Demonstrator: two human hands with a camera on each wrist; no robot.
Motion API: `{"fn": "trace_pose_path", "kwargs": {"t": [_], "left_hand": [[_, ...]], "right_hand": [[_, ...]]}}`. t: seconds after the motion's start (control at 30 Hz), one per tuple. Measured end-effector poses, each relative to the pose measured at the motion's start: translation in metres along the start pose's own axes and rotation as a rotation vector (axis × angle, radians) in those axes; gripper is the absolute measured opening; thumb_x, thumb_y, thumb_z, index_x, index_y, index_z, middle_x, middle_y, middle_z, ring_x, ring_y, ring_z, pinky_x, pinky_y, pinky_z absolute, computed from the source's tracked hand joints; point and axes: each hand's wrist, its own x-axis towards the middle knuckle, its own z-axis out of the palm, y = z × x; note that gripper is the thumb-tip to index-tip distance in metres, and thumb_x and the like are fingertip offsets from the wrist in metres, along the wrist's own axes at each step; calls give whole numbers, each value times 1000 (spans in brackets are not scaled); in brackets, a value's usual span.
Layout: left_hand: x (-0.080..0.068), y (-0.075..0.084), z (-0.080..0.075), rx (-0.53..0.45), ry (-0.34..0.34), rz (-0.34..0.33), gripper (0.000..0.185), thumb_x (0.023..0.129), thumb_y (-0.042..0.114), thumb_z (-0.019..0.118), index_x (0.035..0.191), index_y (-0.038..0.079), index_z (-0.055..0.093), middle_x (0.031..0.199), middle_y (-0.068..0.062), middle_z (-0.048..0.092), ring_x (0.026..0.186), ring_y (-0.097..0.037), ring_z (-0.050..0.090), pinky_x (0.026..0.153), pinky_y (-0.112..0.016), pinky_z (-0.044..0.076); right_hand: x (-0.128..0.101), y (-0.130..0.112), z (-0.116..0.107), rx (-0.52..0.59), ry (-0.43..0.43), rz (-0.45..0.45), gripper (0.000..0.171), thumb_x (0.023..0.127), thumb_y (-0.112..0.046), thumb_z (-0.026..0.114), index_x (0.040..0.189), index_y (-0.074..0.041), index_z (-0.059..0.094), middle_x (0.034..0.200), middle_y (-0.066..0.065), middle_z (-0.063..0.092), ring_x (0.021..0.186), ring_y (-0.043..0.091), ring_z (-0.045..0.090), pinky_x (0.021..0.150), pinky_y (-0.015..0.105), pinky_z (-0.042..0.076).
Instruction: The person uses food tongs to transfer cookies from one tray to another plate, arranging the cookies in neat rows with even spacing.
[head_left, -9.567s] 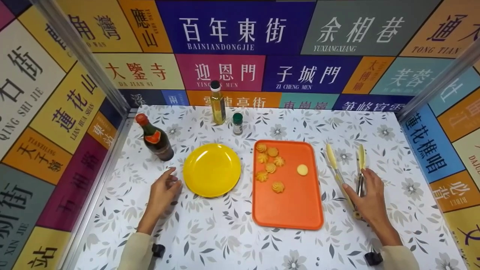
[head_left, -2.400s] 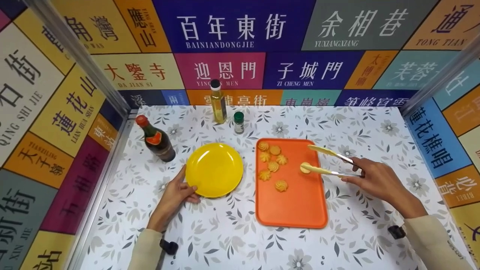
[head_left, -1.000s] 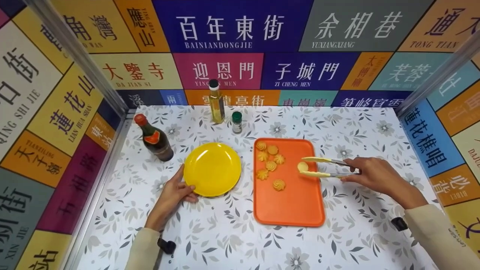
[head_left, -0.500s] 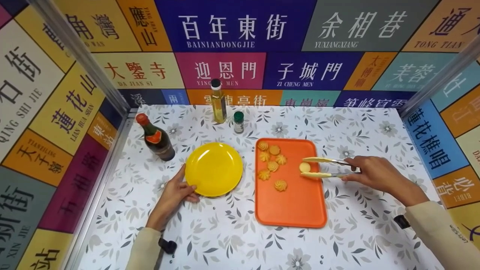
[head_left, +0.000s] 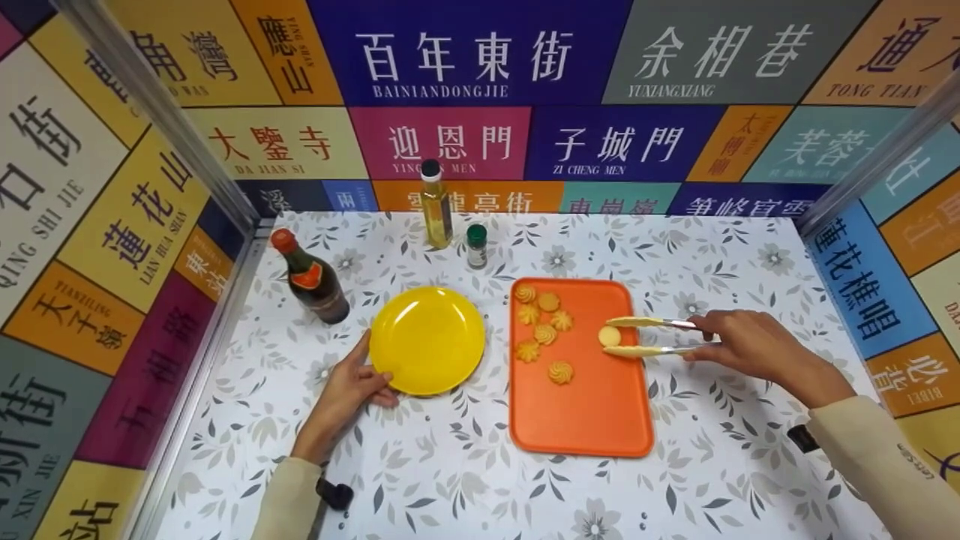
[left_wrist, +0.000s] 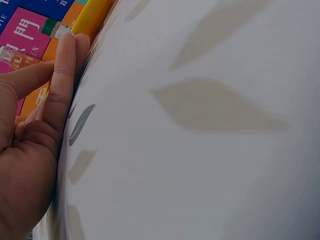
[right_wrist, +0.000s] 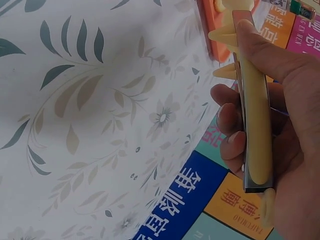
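Red-capped bottle (head_left: 319,289), oil bottle (head_left: 436,216) and green-capped jar (head_left: 477,247) are standing left of and behind a yellow plate (head_left: 427,341); seven cookies (head_left: 545,334) are lying on an orange tray (head_left: 581,420), plate side of a pale round biscuit (head_left: 610,337). Left hand (head_left: 352,382), at the plate's near-left rim, is pinching it between thumb and fingers. Right hand (head_left: 754,346), back upward, is wrapping its grip round tongs (head_left: 667,323), parted tips flanking the biscuit.

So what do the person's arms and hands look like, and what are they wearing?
Both the left hand and the right hand are bare, with no gloves. The arms wear long beige cloth sleeves. Small dark lettering marks the right sleeve. A small black device sits by each sleeve's cuff.
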Motion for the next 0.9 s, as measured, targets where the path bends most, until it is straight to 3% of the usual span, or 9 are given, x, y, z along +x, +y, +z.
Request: {"fn": "trace_pose_path", "kwargs": {"t": [0.27,0.43,0.67,0.9], "left_hand": [[1,1,1,19,11,-21,98,105,9,76,179,25,14,99,-31,75,78,-38,80,77,-45,70],[-2,0,0,16,22,-20,97,105,7,75,179,26,15,99,-32,75,77,-37,79,76,-45,70],[0,2,1,-5,10,-16,97,105,7,75,179,29,16,100,-33,75,78,-39,79,77,-47,70],[-3,2,0,19,4,-17,97,105,10,77,179,29,17,100,-32,75,80,-41,79,79,-44,70]], "right_hand": [[-3,2,0,21,8,6,48,91,-41,92,124,-7,81,91,-1,75,72,12,55,61,33,47],[-4,2,4,42,8,27,53,93,-44,90,130,-7,80,98,4,78,74,13,57,64,35,49],[-13,-2,12,102,-2,99,57,96,-49,86,133,-7,78,86,-8,67,68,12,50,61,31,42],[-16,-7,17,102,25,113,48,96,-47,86,123,-8,80,82,-9,64,66,12,48,58,30,39]]}}
